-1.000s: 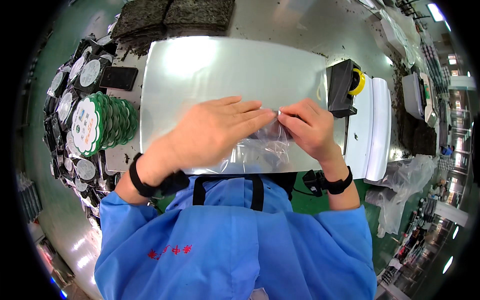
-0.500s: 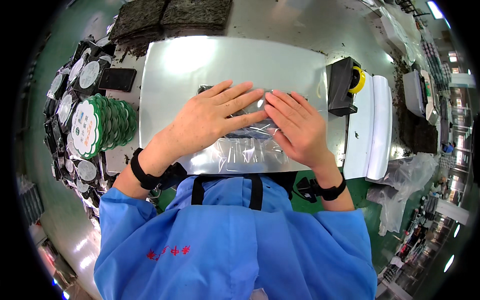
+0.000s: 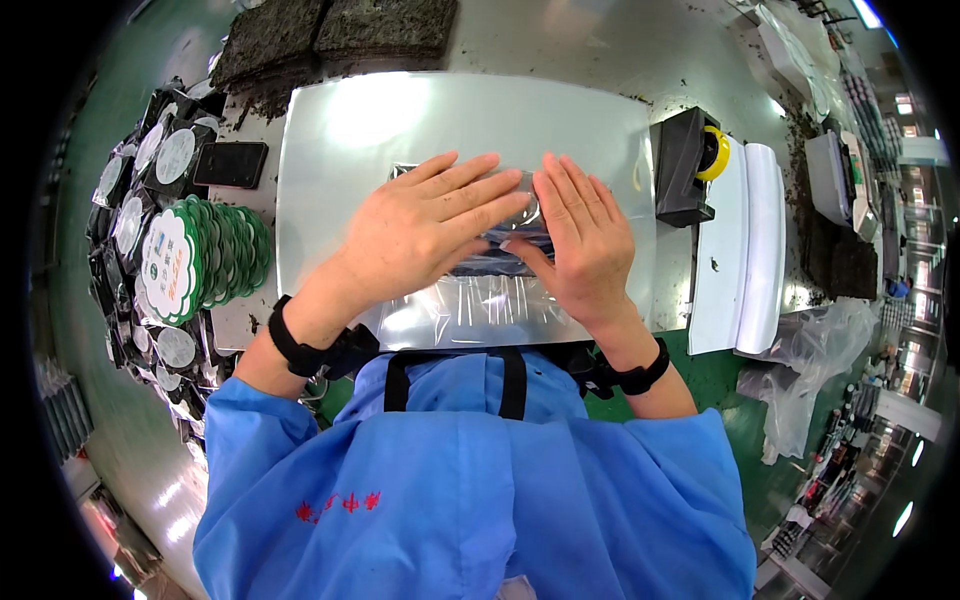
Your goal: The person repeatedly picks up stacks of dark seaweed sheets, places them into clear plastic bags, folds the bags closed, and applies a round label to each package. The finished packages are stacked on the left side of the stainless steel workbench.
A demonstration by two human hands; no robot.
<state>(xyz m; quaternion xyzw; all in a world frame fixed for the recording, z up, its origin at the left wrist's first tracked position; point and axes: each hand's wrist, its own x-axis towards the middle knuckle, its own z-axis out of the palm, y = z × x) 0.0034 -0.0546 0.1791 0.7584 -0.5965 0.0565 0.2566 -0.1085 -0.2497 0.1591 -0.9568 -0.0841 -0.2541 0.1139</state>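
Observation:
On a white board (image 3: 300, 200) in front of me lies a dark, flat pack in clear plastic film (image 3: 480, 312); its loose film end spreads toward my body. My left hand (image 3: 425, 225) rests flat over the pack's left part, fingers stretched toward the right. Over its right side lies my right hand (image 3: 590, 230), fingers straight and pointing away from me, its thumb reaching left across the pack. Both hands are open, and they hide much of the pack between them. Only its upper left corner and middle show.
A stack of green-edged, scalloped labels (image 3: 175, 262) and a black phone (image 3: 231, 164) are left of the board. Many black packs with round labels (image 3: 128, 222) pile beyond. To the right stand a black tape dispenser (image 3: 684, 168) and white sheets (image 3: 738, 250). Dark seaweed-like stacks (image 3: 385, 30) lie behind.
My right hand has shifted left and turned, its fingers now pointing more away from me. My left hand has moved slightly; both stay on the pack.

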